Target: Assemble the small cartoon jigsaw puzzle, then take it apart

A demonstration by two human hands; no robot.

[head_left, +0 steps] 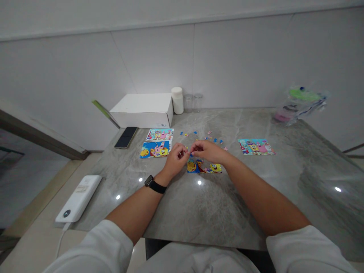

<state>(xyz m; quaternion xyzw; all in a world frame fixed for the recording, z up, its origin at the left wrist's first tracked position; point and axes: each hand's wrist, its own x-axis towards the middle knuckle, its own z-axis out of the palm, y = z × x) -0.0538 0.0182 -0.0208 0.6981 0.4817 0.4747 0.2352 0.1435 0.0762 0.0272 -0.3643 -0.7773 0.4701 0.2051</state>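
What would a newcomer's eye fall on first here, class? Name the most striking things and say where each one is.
Probably the left hand and right hand, fingertips close together at the far side of a partly assembled cartoon puzzle, mid-table. Next, perhaps, the loose pieces scattered beyond it and the bright cartoon picture lying off to the right. The large white box also stands out, at the back, left of centre.

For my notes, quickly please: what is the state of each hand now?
Left hand: fingers curled; whether closed on anything cannot be told.
Right hand: fingers curled, tips by a small blue piece; grip unclear.
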